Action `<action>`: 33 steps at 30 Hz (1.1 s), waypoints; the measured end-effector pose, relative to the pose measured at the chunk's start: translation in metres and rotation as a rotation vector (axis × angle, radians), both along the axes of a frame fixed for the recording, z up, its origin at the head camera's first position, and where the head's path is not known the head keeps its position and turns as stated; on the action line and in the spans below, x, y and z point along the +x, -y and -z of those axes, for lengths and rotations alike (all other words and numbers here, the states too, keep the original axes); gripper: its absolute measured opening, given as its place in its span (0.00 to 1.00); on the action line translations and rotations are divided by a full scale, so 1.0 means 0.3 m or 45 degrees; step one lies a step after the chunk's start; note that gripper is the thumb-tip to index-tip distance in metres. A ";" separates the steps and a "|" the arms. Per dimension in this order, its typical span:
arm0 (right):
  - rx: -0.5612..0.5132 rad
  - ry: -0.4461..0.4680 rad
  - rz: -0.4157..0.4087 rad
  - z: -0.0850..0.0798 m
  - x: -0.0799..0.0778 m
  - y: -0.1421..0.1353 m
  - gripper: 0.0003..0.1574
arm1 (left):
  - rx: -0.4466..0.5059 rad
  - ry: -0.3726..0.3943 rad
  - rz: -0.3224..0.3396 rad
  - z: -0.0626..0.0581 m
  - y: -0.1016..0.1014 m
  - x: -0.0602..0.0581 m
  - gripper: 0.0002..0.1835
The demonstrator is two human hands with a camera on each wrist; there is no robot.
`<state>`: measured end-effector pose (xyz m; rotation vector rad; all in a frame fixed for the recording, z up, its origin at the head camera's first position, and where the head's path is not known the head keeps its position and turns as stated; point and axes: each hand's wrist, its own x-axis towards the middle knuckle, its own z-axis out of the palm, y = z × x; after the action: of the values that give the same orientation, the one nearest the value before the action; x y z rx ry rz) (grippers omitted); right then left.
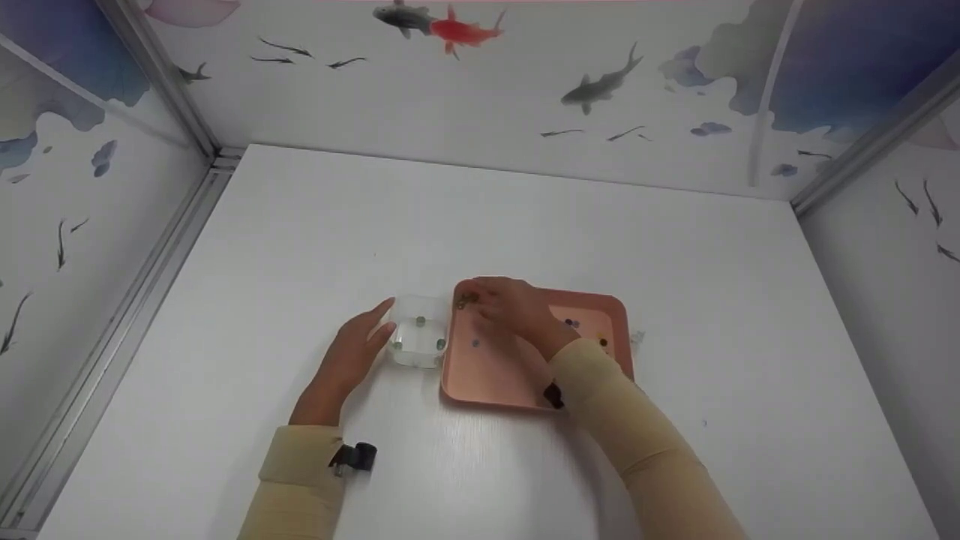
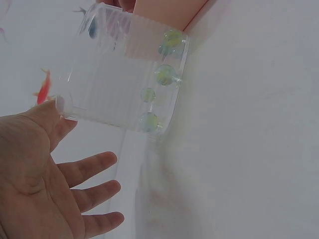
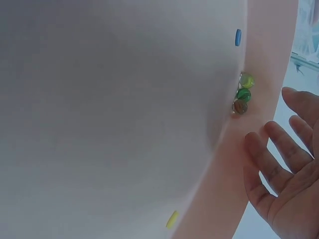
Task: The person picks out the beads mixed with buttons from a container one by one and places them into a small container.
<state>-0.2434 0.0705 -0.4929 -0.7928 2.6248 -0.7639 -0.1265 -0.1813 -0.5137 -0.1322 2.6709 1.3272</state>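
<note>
Green and brown glass marbles (image 3: pixel 243 94) against wall of pink plastic tray (image 1: pixel 480 375) | my right hand (image 3: pixel 299 186) loose-fingered, empty; left hand (image 2: pixel 37 177) relaxed at clear plastic box (image 2: pixel 102 74) | apparently picking; next calls for fine pinch

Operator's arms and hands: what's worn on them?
Pale beige long sleeves on the left arm and right arm, each crossed by a seam or fold line. Small black device at the left cuff; another black piece by the right. Left hand and right hand: ungloved.
</note>
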 end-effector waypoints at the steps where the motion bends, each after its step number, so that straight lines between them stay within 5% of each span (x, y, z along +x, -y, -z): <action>1: -0.001 0.008 0.003 0.002 0.000 0.000 0.13 | -0.002 0.002 0.001 0.000 0.000 0.000 0.28; 33: -0.140 0.221 0.191 0.029 0.007 0.005 0.21 | -0.054 0.018 -0.014 -0.002 -0.004 -0.003 0.29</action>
<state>-0.2412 0.0691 -0.5017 -0.5349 2.5243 -0.9788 -0.1274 -0.1801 -0.5130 -0.1604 2.6913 1.2690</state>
